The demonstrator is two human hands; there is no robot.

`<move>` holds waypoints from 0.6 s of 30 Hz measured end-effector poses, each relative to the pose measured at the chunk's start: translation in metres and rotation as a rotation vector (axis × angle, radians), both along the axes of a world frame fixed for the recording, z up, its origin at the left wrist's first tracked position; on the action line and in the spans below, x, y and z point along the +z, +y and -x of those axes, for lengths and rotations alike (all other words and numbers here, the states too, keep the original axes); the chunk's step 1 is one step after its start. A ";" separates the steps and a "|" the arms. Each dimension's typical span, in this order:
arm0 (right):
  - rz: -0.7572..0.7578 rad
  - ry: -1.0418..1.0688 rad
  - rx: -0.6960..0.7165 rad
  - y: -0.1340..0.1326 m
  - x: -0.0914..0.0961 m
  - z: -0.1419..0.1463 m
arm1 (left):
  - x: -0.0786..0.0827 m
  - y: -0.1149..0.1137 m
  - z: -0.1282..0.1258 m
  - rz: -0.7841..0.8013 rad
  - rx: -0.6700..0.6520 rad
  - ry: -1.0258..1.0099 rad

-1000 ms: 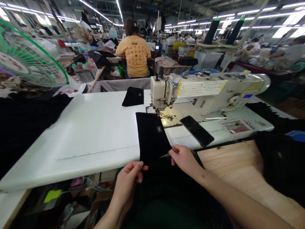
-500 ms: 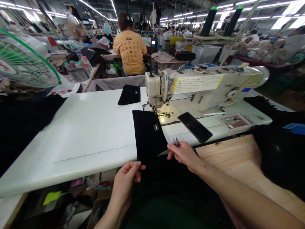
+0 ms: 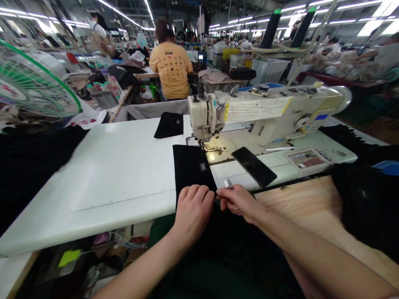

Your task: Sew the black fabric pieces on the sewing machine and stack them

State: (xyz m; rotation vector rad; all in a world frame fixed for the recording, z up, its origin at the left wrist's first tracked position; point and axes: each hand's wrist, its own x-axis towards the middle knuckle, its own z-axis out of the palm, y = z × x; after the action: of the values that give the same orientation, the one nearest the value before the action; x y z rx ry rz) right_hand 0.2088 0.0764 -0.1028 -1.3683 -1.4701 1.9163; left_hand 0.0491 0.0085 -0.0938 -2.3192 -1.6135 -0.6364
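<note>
A black fabric piece (image 3: 190, 168) with a small dark label lies on the near edge of the white table, its far edge close to the sewing machine's presser foot. My left hand (image 3: 195, 207) is closed on its near right part, knuckles up, hiding that corner. Beside it, almost touching, my right hand (image 3: 238, 201) pinches the right edge of the cloth. The metal blades of small thread snips (image 3: 228, 183) stick up out of my right hand; their handle is hidden in the palm.
The sewing machine (image 3: 268, 110) stands just beyond, a phone (image 3: 254, 167) flat in front of it. Another black piece (image 3: 169, 125) lies farther back on the white table (image 3: 118, 166). A fan (image 3: 34, 83) is at left, a seated person (image 3: 171, 68) ahead.
My left hand has moved right and up from the near left corner of the fabric to its right side, beside my right hand. The snips have turned slightly; the fabric has barely shifted.
</note>
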 end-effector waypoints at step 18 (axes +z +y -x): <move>-1.694 -0.416 0.581 0.011 -0.007 -0.019 | 0.014 0.052 0.029 0.206 -0.054 0.117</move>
State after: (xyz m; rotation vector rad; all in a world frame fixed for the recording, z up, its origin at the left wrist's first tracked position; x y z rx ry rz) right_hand 0.2281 0.0874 -0.1098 -0.4251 -2.7031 -0.0315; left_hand 0.0205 0.0607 -0.0799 -2.4998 -1.6370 -0.3510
